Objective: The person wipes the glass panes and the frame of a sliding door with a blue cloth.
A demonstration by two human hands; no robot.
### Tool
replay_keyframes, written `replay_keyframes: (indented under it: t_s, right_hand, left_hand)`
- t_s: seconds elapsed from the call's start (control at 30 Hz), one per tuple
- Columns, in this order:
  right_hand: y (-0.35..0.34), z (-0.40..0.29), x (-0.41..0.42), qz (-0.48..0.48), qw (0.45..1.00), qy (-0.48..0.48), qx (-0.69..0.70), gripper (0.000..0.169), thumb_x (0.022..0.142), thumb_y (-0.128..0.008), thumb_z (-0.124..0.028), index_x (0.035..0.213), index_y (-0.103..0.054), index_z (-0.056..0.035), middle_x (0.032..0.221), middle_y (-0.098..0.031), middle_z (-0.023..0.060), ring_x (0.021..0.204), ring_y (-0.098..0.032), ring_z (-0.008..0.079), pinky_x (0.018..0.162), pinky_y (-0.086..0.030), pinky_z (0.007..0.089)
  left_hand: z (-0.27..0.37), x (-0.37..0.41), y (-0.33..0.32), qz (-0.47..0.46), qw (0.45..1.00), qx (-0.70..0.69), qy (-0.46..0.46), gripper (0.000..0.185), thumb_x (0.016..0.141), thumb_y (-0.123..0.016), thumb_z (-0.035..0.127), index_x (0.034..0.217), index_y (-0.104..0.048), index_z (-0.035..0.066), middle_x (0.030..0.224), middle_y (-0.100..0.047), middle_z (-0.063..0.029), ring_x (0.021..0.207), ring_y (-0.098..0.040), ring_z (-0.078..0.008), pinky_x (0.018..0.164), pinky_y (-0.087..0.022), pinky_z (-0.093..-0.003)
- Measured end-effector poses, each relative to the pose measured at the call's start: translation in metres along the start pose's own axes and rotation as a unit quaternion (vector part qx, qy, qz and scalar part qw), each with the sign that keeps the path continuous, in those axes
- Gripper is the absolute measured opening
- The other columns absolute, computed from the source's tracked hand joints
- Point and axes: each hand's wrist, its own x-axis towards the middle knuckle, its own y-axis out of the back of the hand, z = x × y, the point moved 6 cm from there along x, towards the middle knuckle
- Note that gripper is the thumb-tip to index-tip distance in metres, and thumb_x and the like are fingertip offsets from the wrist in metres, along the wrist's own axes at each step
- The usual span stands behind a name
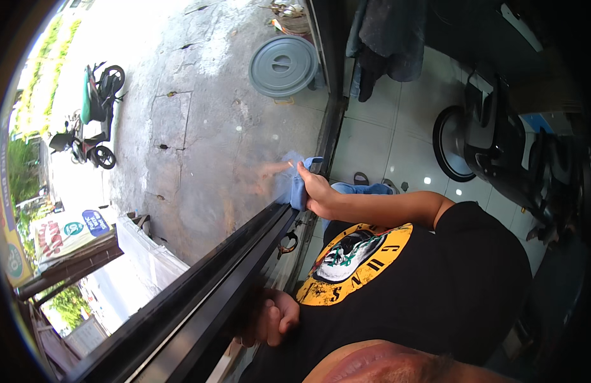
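Observation:
My right hand is closed on a folded light-blue cloth and presses it to a glass pane, where a faint reflection of the hand shows. The cloth lies just above the end of a long black metal frame rail. Lower in the view, my left hand has its fingers curled beside the dark rail; whether it grips anything is hidden in shadow. Between the hands, a ring-shaped metal fitting sits by the frame.
Beyond the glass are a grey lidded bin, parked motorcycles and a printed banner on cracked paving. On the tiled indoor floor stands a dark scooter at the right. Dark clothes hang near the top, beside the frame.

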Motion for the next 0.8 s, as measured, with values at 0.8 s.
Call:
replay_keyframes:
  t_s: [0.8]
  right_hand:
    - [-0.092, 0.022, -0.161, -0.294, 0.607, 0.615, -0.409, 0.03, 0.101, -0.053, -0.02, 0.107, -0.064, 0.0074, 0.116, -0.059, 0.0278, 0.104, -0.055, 0.0447, 0.098, -0.039, 0.0501]
  left_hand:
    - [-0.002, 0.011, 0.037, -0.17, 0.974, 0.007, 0.148, 0.03, 0.093, -0.063, 0.044, 0.083, -0.07, 0.016, 0.066, -0.064, 0.0038, 0.068, -0.06, -0.0158, 0.078, -0.04, -0.0329]
